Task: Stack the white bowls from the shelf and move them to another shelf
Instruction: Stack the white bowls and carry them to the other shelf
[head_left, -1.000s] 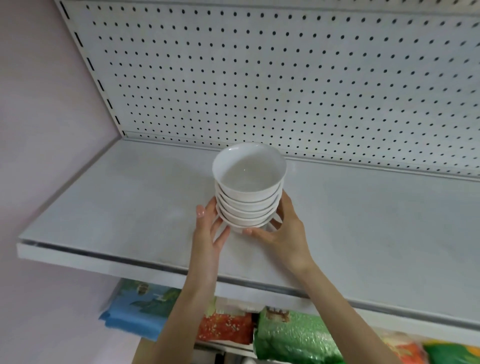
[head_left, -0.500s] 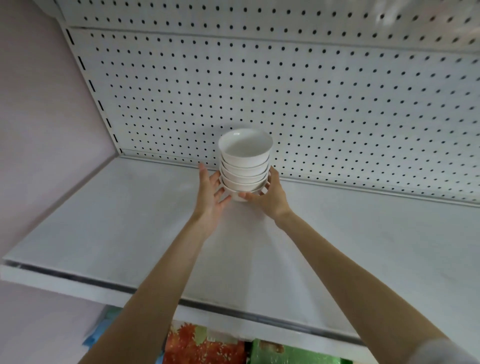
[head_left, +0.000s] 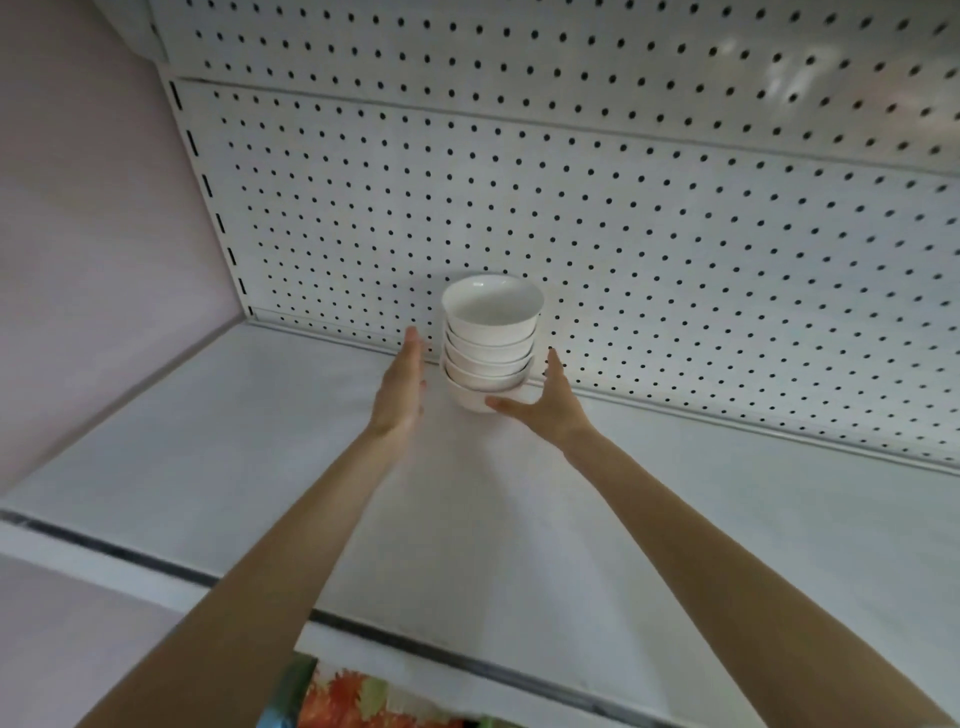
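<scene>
My left hand (head_left: 400, 387) is flat, fingers straight and together, just beside the stack of white bowls (head_left: 491, 343) without touching it. My right hand (head_left: 548, 405) is spread, thumb against the lowest bowl. The stack stands upright on the shelf (head_left: 208, 457), near the pegboard (head_left: 675, 234).

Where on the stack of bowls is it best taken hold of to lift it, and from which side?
Hold the lowest bowl, one hand on each side, left and right: the bowls are only nested, so gripping higher would likely lift off upper ones. The pegboard close behind blocks a rear approach.
</scene>
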